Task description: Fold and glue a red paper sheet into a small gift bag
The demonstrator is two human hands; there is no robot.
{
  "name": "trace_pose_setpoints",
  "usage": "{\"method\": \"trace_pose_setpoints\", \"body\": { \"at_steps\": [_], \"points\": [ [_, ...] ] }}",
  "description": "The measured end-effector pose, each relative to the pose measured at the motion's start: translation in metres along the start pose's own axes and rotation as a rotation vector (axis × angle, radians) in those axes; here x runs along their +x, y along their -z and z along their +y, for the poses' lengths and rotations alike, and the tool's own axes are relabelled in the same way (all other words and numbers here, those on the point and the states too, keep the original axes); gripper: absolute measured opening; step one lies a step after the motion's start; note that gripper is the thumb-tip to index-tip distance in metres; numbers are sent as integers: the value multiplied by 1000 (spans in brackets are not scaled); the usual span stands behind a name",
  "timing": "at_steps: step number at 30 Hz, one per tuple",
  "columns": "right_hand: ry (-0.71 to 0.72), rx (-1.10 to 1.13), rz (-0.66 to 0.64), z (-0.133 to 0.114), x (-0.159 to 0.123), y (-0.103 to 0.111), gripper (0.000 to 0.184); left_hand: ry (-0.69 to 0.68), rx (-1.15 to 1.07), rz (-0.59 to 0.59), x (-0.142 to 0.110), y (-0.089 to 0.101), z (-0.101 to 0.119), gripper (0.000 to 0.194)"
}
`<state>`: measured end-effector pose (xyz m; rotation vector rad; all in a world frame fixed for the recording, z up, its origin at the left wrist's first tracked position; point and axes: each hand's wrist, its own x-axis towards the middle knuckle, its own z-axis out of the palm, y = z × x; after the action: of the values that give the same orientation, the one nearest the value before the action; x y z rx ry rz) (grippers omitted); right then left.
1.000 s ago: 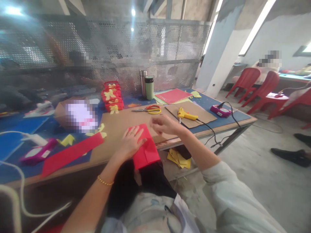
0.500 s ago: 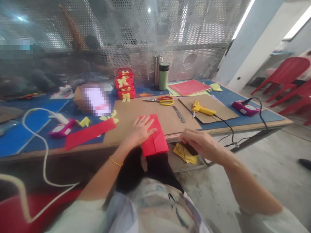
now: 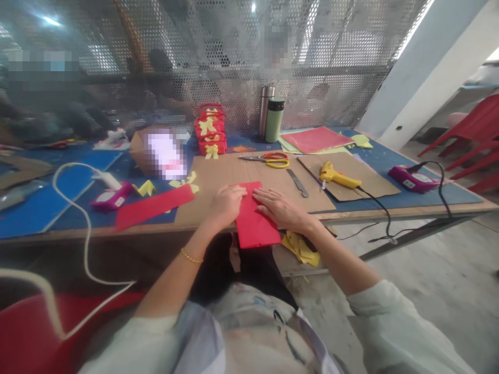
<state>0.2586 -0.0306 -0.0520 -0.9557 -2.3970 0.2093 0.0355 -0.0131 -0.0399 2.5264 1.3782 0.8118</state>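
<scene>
A folded red felt or paper piece (image 3: 257, 223) lies on the cardboard, its near end jutting past the table's front edge above my lap. My left hand (image 3: 228, 206) rests along its left edge, fingers extended and close together, tips on the red surface. Opposite it, my right hand (image 3: 281, 206) lies flat on the right edge with fingers stretched out. Scissors (image 3: 268, 159) with red and yellow handles and a flat grey blade (image 3: 297, 183) lie beyond my right hand. Yellow pieces (image 3: 299, 248) sit on a lower shelf beneath it.
A yellow glue gun (image 3: 338, 176) rests on cardboard at right, its cord hanging off the edge. A red strip (image 3: 155, 206) lies left. Behind are stacked red items with yellow bows (image 3: 211, 130), a green bottle (image 3: 274, 122) and a lit phone (image 3: 166, 156).
My right hand has come up from beside the yellow pieces below the table and now lies on the red piece. My left hand has shifted to its left edge. The view has turned slightly left.
</scene>
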Motion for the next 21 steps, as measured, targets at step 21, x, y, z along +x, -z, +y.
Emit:
{"method": "trace_pose_setpoints", "body": {
  "at_steps": [21],
  "points": [
    [-584, 814, 479, 3, -9, 17, 50, -360, -122, -57, -10, 33, 5, 39]
  ]
}}
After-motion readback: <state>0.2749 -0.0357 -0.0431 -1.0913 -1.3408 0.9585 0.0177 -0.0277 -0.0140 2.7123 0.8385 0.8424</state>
